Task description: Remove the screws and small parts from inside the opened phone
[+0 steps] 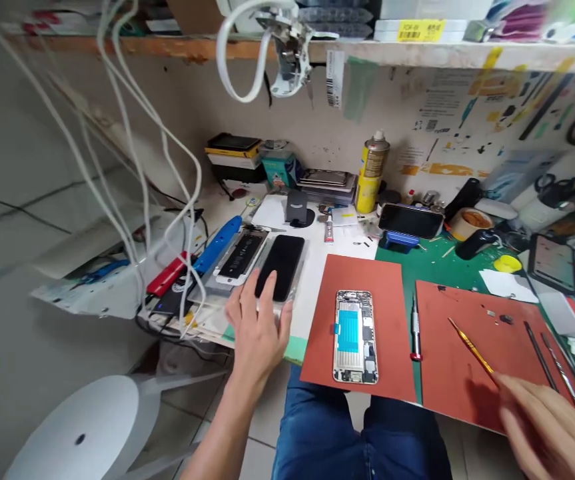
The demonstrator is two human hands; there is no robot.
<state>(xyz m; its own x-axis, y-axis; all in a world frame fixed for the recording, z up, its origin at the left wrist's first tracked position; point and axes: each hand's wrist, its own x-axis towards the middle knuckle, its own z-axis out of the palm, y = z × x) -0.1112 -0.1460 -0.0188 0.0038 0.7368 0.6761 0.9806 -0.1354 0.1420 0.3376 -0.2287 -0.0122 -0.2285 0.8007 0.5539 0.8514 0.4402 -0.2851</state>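
Note:
My left hand (258, 327) reaches over the left side of the bench with its fingers spread. Its fingertips are at the lower edge of a black phone screen (281, 267) lying on a clear tray; whether they touch it cannot be told. My right hand (552, 423), a little blurred, pinches the rear end of a thin gold pointed tool (472, 345) over the right red mat. Between my hands, an opened phone body (356, 338) with a blue adhesive strip inside lies on the left red mat (392, 287). A screwdriver (416, 327) lies just right of that mat.
Left of the screen lie another phone part (242, 255) and a blue tool (220, 243), near hanging white cables (132, 167). Dark slim tools (542, 357) rest at the right. Behind stand a yellow spray can (371, 173) and a propped phone (411, 220). A shelf (167, 48) overhangs.

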